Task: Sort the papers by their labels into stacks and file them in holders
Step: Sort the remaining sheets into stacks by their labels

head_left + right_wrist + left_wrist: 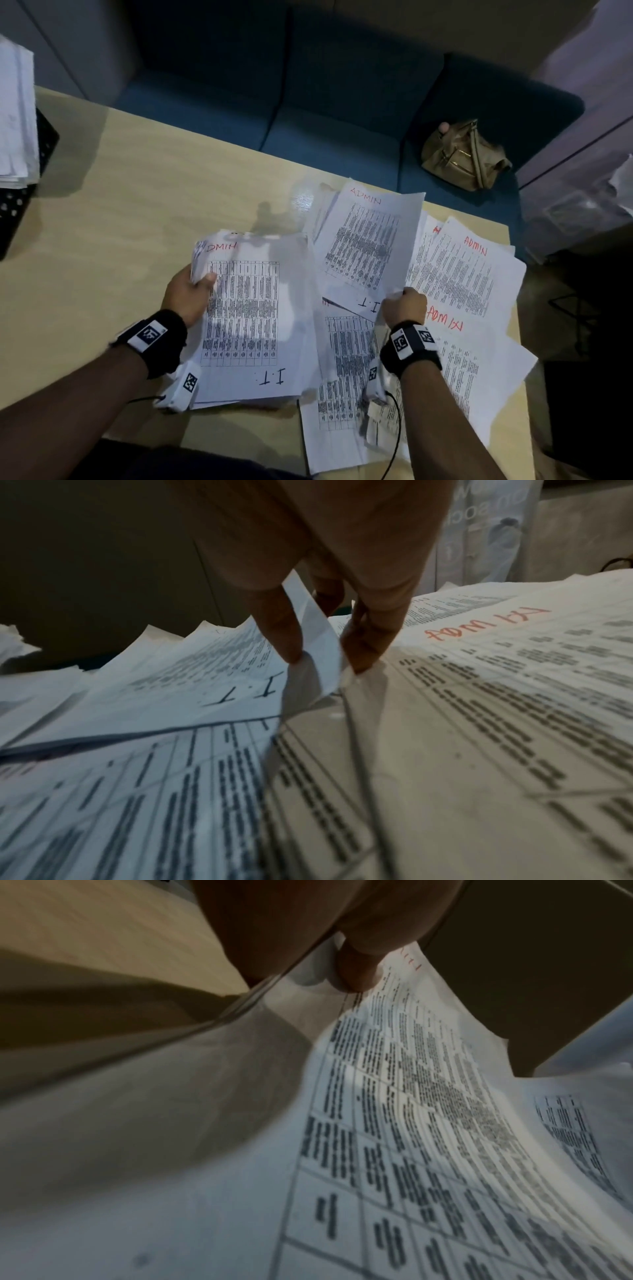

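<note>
Papers (455,274) are lying spread at centre right; my left hand (188,294) is gripping a stack (257,318), right hand (404,306) fingers (284,631) pinching one sheet (368,240).

Tan handbag (462,156) on blue sofa (342,102) behind wooden table (120,205).

Thin matt white paper sheets (257,308) lie on a smooth pale wood-look table (120,222); the bag (462,156) looks tan cloth.
</note>
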